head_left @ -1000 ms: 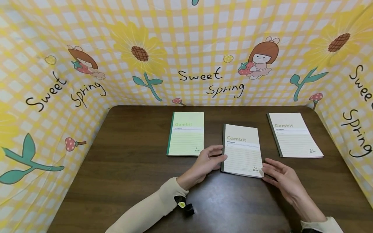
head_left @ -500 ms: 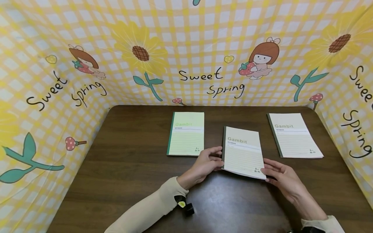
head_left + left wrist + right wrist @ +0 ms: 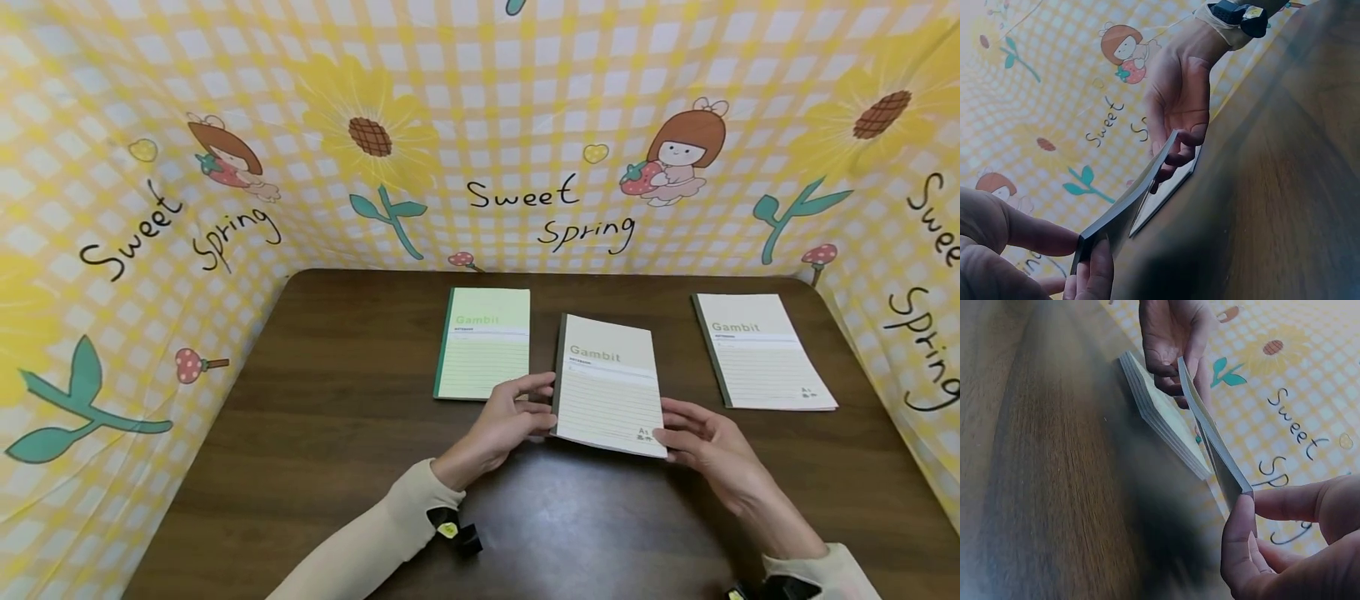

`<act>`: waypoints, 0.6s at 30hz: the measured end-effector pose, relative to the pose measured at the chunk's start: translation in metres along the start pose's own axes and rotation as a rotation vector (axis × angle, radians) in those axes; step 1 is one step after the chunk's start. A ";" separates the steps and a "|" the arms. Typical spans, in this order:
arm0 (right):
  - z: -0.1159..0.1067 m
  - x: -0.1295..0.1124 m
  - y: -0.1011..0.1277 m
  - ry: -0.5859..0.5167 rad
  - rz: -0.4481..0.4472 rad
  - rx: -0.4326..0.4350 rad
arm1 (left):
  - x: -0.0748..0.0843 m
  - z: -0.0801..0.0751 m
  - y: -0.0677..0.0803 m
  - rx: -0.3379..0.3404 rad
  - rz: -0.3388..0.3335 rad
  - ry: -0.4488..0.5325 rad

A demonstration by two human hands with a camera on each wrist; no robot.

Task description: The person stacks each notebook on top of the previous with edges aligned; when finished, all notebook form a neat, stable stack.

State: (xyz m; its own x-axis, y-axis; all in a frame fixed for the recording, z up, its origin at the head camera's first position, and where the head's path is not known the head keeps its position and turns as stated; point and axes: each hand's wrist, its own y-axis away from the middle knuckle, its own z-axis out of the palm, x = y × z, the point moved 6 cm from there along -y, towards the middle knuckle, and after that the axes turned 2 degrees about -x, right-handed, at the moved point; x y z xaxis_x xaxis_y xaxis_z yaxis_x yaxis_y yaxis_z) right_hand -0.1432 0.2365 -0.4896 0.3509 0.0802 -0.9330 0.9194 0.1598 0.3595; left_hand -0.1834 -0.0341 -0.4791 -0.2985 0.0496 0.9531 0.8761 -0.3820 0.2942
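Note:
A white Gambit notebook (image 3: 607, 392) with a dark spine is held between both hands, raised off the table in the wrist views and a little bowed. My left hand (image 3: 498, 429) pinches its spine side near the lower corner, thumb on the cover and fingers beneath. At the lower right corner my right hand (image 3: 723, 458) grips it the same way. Beyond my left hand lie pale green notebooks (image 3: 487, 337) with a green spine; the right wrist view shows them as a stack (image 3: 1163, 415). To the right lies another white notebook (image 3: 761, 354).
The dark brown wooden table (image 3: 337, 400) has rounded far corners. A yellow checked cloth (image 3: 495, 125) with flowers and cartoon figures hangs behind it and along both sides. Black wrist cameras sit at both cuffs, the left wrist camera (image 3: 453, 529) being plainest.
Both hands have taken firmer hold of the middle white notebook, lifted it from the table and shifted it slightly left. The green and right-hand white notebooks stay put.

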 end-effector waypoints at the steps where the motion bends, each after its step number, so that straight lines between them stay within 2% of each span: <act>1: 0.003 -0.001 -0.002 0.011 -0.007 -0.003 | 0.000 -0.003 0.002 0.008 0.008 -0.008; 8: 0.025 -0.017 -0.015 0.109 -0.081 -0.015 | 0.004 -0.029 0.010 0.076 0.047 -0.031; 14: 0.047 -0.030 -0.034 0.137 -0.151 -0.036 | 0.009 -0.055 0.016 0.152 0.094 -0.097; 18: 0.062 -0.034 -0.049 0.147 -0.190 -0.058 | 0.008 -0.073 0.018 0.200 0.084 -0.120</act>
State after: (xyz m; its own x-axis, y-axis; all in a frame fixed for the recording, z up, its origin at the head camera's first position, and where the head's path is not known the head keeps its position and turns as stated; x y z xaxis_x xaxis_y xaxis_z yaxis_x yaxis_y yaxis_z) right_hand -0.1887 0.1652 -0.4767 0.1393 0.1850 -0.9728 0.9532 0.2413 0.1823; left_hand -0.1979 -0.1082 -0.4711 -0.1849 0.1396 0.9728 0.9569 -0.1999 0.2105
